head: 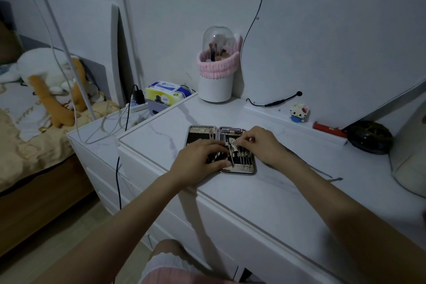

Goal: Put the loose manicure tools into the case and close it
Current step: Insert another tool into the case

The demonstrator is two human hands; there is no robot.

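Case (239, 169) open flat on dresser (265, 196); L hand (198, 163) fingers splayed, R hand (260, 143) pinching tool (233, 143).

one head view, looking forward and down, close over the white dresser top (265, 193).

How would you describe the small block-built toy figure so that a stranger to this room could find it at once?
Start at the white dresser top and look to the raised ledge along the wall behind the open manicure case. The toy figure stands upright there, right of the black cable plug and left of the red tube. It alone is built of tiny bricks: white head, red bow, blue body.
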